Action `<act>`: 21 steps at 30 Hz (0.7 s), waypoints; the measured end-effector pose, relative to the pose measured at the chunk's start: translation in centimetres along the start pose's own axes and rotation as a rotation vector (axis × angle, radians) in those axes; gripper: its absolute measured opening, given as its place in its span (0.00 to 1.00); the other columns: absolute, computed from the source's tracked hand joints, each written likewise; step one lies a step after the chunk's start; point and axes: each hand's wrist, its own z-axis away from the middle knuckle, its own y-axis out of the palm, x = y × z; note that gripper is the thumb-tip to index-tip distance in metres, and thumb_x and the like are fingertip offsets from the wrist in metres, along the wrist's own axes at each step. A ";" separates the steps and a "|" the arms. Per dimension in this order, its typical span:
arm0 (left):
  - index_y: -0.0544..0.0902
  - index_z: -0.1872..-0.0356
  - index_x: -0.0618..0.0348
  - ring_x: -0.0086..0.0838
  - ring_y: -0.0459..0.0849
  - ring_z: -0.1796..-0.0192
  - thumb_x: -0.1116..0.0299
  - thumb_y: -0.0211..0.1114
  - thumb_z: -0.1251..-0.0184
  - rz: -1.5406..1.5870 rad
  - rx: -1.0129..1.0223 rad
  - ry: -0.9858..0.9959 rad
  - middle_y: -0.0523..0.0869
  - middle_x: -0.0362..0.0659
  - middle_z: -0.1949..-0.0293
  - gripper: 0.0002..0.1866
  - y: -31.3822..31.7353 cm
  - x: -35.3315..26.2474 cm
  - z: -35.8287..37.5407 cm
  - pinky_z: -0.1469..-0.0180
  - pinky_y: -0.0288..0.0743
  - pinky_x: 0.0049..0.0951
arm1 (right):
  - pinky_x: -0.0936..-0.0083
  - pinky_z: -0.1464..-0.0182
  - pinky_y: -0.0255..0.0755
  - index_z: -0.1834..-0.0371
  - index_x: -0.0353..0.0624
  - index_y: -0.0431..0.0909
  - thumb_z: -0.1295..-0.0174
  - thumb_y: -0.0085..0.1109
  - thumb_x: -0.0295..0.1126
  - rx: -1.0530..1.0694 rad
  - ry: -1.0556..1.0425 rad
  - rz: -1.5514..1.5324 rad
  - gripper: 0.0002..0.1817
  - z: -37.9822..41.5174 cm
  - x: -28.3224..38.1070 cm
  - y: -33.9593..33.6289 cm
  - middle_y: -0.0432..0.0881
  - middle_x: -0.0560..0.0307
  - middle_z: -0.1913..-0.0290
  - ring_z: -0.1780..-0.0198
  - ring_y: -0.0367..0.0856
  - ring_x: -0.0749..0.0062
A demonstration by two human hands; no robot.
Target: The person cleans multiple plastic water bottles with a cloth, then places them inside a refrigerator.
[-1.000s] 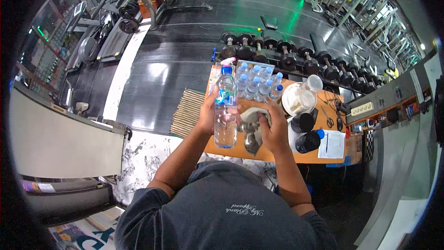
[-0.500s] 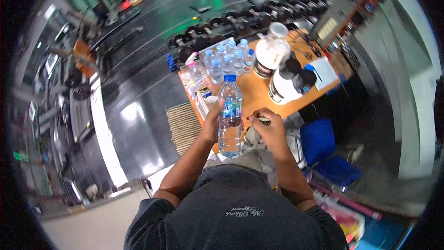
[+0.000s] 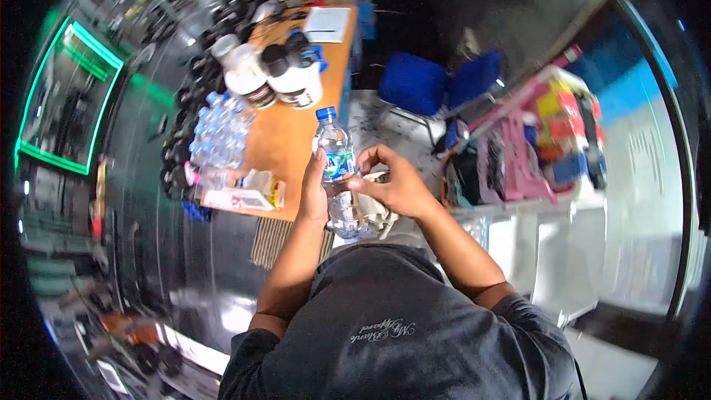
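Observation:
A clear plastic bottle [image 3: 342, 207] with a blue cap and a blue-green label stands roughly upright before my chest, tilted slightly. Wrapped round its left side is my left hand [image 3: 315, 189]. My right hand [image 3: 389, 181] is at the bottle's right side, thumb near the lower edge of the label and fingers curled. Whatever small thing may be between those fingers is too hidden to name. A light cloth [image 3: 379, 215] shows below my right hand.
Beyond the bottle is a wooden table [image 3: 285, 144] with grouped water bottles [image 3: 222, 130], white tubs [image 3: 296, 85], a small box [image 3: 244, 196] and paper [image 3: 327, 24]. Blue chairs [image 3: 413, 83] stand behind right; a pink rack [image 3: 515, 155] with colourful items is at right.
The view has turned right, so the table now lies further left and the chairs and pink rack show. My right hand has come closer to the bottle, which my left hand still holds.

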 end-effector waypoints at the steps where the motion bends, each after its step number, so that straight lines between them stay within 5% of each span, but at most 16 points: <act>1: 0.76 0.32 0.59 0.31 0.89 0.48 0.42 0.54 0.17 -0.042 0.057 -0.033 0.88 0.45 0.47 0.31 1.4 0.7 0.4 0.45 0.84 0.34 | 0.68 0.46 0.77 0.49 0.37 0.82 0.46 0.84 0.49 -0.048 0.033 0.057 0.32 2.1 1.4 -0.9 0.86 0.54 0.56 0.53 0.84 0.68; 3: 0.75 0.30 0.58 0.28 0.88 0.46 0.45 0.54 0.16 -0.083 0.148 -0.073 0.86 0.42 0.45 0.29 4.4 3.3 1.3 0.43 0.82 0.31 | 0.64 0.42 0.77 0.44 0.36 0.83 0.50 0.85 0.57 -0.138 0.093 0.125 0.40 6.3 1.7 -2.8 0.88 0.48 0.52 0.50 0.87 0.59; 13: 0.69 0.27 0.58 0.31 0.74 0.34 0.53 0.58 0.18 -0.433 0.687 -0.298 0.77 0.44 0.37 0.28 15.8 18.7 11.0 0.29 0.65 0.31 | 0.69 0.43 0.78 0.42 0.35 0.82 0.43 0.82 0.50 -0.536 0.353 -0.059 0.35 30.4 0.1 -9.1 0.89 0.52 0.51 0.50 0.85 0.71; 21: 0.67 0.27 0.65 0.33 0.74 0.33 0.50 0.68 0.28 -0.614 0.861 -0.347 0.75 0.49 0.35 0.38 14.0 25.6 16.6 0.28 0.66 0.34 | 0.68 0.37 0.76 0.38 0.38 0.81 0.41 0.80 0.41 -0.598 0.324 -0.201 0.31 39.7 -7.7 -6.7 0.89 0.51 0.46 0.44 0.84 0.68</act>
